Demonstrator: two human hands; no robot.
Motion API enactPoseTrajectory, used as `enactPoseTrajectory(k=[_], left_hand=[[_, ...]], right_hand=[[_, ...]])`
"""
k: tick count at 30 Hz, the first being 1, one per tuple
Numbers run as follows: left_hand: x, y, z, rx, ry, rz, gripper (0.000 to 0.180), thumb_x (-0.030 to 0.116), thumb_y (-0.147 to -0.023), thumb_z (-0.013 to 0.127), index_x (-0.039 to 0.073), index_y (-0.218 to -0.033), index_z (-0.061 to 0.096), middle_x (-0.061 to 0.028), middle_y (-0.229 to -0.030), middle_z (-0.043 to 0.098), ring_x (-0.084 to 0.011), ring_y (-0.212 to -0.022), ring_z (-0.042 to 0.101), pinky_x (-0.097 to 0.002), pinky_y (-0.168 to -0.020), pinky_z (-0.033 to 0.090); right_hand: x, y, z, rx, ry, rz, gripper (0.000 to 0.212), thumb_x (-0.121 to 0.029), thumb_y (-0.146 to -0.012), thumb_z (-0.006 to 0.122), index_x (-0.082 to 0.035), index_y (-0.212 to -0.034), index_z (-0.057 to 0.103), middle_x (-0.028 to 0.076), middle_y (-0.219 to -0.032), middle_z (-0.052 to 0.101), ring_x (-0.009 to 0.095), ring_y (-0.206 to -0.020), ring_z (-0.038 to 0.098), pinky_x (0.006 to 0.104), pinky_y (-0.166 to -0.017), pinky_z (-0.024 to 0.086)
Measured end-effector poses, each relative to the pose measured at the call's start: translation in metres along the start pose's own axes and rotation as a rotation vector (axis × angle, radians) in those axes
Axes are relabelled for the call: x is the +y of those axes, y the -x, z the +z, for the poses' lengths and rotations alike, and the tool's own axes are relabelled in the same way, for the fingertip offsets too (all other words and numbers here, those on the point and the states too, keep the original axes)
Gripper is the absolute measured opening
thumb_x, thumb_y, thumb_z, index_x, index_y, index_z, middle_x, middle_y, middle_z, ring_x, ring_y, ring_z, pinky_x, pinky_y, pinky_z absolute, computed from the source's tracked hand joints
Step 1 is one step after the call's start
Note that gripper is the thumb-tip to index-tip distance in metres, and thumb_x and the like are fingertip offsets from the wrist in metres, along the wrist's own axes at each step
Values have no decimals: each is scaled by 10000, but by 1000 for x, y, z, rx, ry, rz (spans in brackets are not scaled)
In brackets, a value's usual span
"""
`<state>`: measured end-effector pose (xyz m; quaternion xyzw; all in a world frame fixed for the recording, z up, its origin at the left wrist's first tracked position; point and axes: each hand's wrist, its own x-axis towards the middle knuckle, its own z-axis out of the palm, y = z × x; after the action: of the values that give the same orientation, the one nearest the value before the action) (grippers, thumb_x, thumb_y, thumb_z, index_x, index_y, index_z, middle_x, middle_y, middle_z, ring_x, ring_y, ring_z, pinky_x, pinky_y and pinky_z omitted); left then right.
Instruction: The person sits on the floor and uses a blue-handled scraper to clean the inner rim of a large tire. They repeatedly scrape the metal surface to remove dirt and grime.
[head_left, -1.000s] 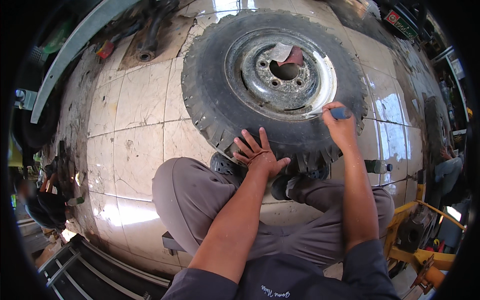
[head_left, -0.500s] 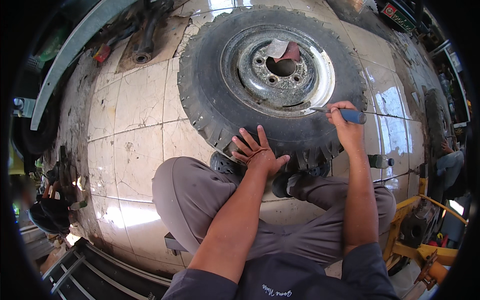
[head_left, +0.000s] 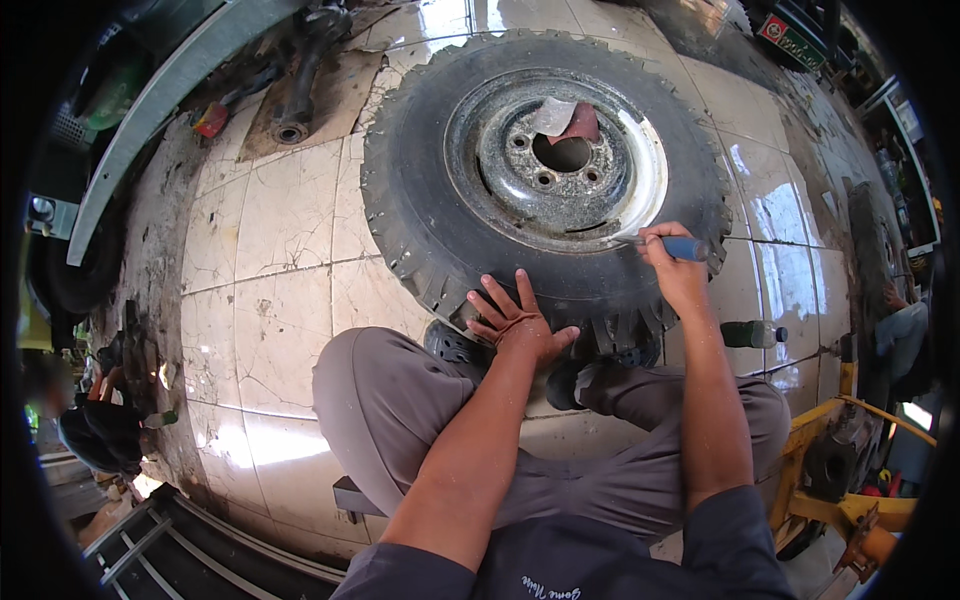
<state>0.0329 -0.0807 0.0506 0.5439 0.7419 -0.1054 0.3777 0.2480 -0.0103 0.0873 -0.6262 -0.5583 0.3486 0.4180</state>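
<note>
A big black tyre point(head_left: 410, 200) with a knobbly tread lies flat on the tiled floor before me. Its steel rim point(head_left: 655, 180) is bare and bright along the right side, dull and speckled elsewhere. My right hand point(head_left: 672, 268) grips a blue-handled scraper point(head_left: 685, 248); the metal tip meets the rim's near right edge. With fingers spread, my left hand point(head_left: 515, 328) presses on the tyre's near sidewall and holds nothing. A folded piece of sandpaper point(head_left: 582, 124), reddish and grey, rests on the hub beside the centre hole.
To the right of my knee lies a green bottle point(head_left: 752, 333), with a yellow metal stand point(head_left: 815, 430) nearer me. Greasy metal parts point(head_left: 300, 85) sit on cardboard at the far left. Other people point(head_left: 100, 430) are at the left and right edges. Several metal bars point(head_left: 170, 545) fill the lower left.
My right hand and the scraper have shifted a little left along the rim's near edge. My left hand stays on the tyre. The whole view has tilted slightly.
</note>
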Motion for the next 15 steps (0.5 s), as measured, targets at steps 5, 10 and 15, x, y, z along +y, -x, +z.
enactPoseTrajectory(k=[5, 10, 15], left_hand=[[-7, -2, 8, 65, 22, 4, 1397, 734, -648, 708, 129, -1500, -220, -348, -1451, -346, -579, -1309, -323, -747, -1023, -43], [1, 0, 1, 64, 23, 21, 1399, 733, -642, 713, 126, -1503, -208, -342, -1461, -332, -576, -1315, -319, -742, -1028, -43], [-5, 1, 6, 69, 28, 23, 1395, 733, -640, 716, 126, -1509, -190, -343, -1464, -326, -576, -1320, -309, -739, -1032, -35]], right_hand=[[-24, 9, -1, -13, -147, 41, 139, -120, -906, 586, 2, -948, 636, 74, -893, 688, 139, -814, 657, 277, -737, 511], [8, -2, 4, -6, -84, -53, 155, -148, -894, 628, -8, -954, 652, 90, -930, 696, 129, -841, 660, 263, -753, 501], [1, 9, 8, 84, 38, 32, 193, -197, -876, 681, -21, -956, 671, 76, -901, 686, 106, -808, 646, 262, -726, 497]])
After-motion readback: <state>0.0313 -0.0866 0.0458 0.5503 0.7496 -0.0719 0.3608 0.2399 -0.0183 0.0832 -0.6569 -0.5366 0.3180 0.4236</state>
